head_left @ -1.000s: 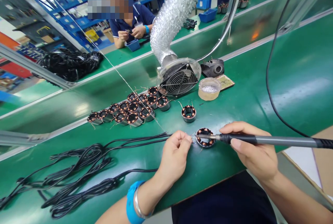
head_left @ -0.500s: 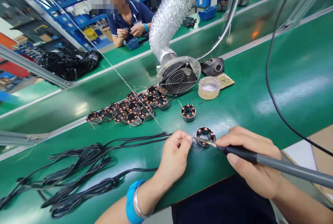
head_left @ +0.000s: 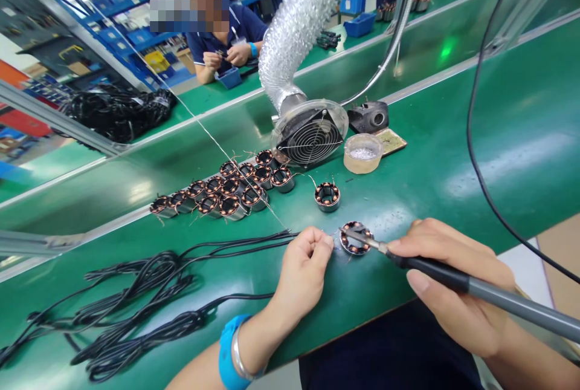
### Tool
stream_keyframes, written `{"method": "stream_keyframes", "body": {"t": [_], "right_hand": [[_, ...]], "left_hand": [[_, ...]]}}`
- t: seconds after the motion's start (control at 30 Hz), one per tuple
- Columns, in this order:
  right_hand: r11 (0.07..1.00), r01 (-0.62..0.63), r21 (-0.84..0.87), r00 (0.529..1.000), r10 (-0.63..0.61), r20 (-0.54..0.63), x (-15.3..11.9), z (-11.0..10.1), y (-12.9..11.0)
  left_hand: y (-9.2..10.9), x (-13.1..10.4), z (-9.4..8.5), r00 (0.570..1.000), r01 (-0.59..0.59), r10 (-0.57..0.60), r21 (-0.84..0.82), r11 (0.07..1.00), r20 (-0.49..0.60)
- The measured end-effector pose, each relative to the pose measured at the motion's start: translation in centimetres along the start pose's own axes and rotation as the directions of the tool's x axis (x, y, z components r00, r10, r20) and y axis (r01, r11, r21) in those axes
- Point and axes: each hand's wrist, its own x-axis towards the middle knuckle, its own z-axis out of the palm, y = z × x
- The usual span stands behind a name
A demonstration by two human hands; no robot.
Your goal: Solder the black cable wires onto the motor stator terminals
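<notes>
My left hand (head_left: 304, 275) is closed in a pinch at the end of a black cable (head_left: 244, 241), just left of a copper-wound stator ring (head_left: 347, 250). Thin wire ends show between the fingertips and the ring. In my right hand (head_left: 466, 284) is a soldering iron (head_left: 521, 304) with a grey and black handle. Its metal tip lies over the ring's upper left part; whether it touches cannot be told. A second stator (head_left: 327, 197) stands upright just behind, with a wire sticking up.
Several stators (head_left: 230, 205) stand grouped beside a fume extractor (head_left: 312, 139) on a silver duct. A round solder tub (head_left: 362, 154) and black iron stand (head_left: 369, 117) sit right of it. Coiled cables (head_left: 136, 305) cover the left. A co-worker (head_left: 235, 33) sits across.
My right hand and the soldering iron have drawn back slightly to the right, the tip moving off my left fingertips. The light spot on the back panel turned from orange to green.
</notes>
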Motion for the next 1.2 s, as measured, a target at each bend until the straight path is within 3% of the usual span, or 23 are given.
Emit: {"method": "stream_keyframes", "body": {"t": [0.3, 0.43, 0.53, 0.67, 0.77, 1.0, 1.2], "right_hand": [[1.0, 0.025, -0.017, 0.998, -0.026, -0.053, 0.0, 0.2, 0.4], [0.998, -0.052, -0.024, 0.992, 0.049, -0.117, -0.7, 1.2, 1.5], [0.998, -0.043, -0.055, 0.998, 0.04, -0.055, -0.6, 2.4, 2.7], [0.992, 0.111, -0.054, 0.987, -0.104, 0.123, 0.7, 3.7, 3.9], [0.983, 0.186, -0.007, 0.964, -0.181, 0.195, 1.5, 4.2, 4.2], [0.979, 0.205, 0.011, 0.969, -0.205, 0.141, 1.4, 4.2, 3.9], [0.974, 0.223, 0.043, 0.957, -0.227, 0.18, 1.6, 4.2, 4.0]], "left_hand": [[-0.1, 0.1, 0.0, 1.0, -0.011, 0.011, -0.001, 1.0, 0.006], [-0.2, 0.2, -0.2, 0.999, -0.013, 0.012, 0.013, 1.0, 0.039], [-0.1, 0.2, -0.5, 0.994, -0.015, 0.012, 0.024, 1.0, 0.105], [-0.2, -0.2, -1.0, 0.978, -0.08, 0.064, 0.073, 0.994, 0.199], [-0.2, -0.5, -1.4, 0.963, -0.158, 0.122, 0.139, 0.978, 0.239], [1.3, -1.1, -1.6, 0.931, -0.315, 0.2, 0.401, 0.86, 0.305], [1.6, -1.3, -1.7, 0.92, -0.345, 0.21, 0.426, 0.837, 0.332]]}}
